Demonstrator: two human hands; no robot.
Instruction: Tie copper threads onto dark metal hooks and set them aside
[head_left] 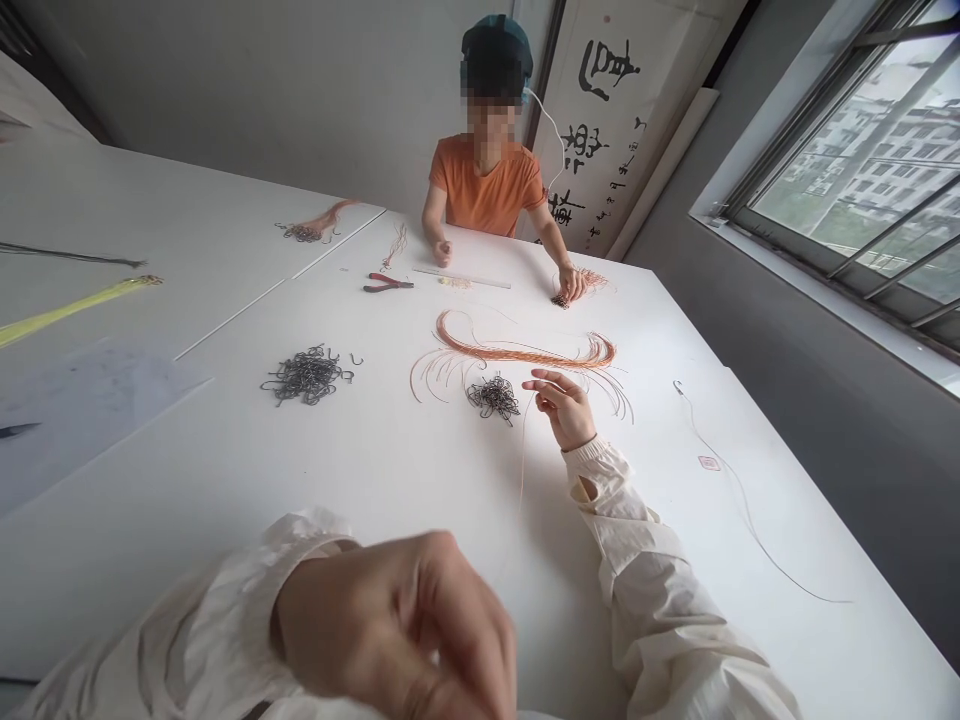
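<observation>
My left hand [405,630] is close to the camera at the bottom, its fingers curled into a pinch; what they hold, if anything, is hidden. My right hand [566,408] reaches forward over the table with its fingertips pinched together. A thin pale-orange line [523,450] hangs down from those fingertips. Just left of them lies a small pile of dark metal hooks [493,398]. Behind the fingers stretches a curved bundle of orange lines [517,354], its loose ends fanning out on both sides.
A larger heap of dark hooks [309,376] lies left on the white table [420,460]. Red-handled pliers [388,283] lie farther back. One hook with a long line [724,460] lies at right. Across the table, a person in orange [491,185] touches another hook-and-line bundle [592,280].
</observation>
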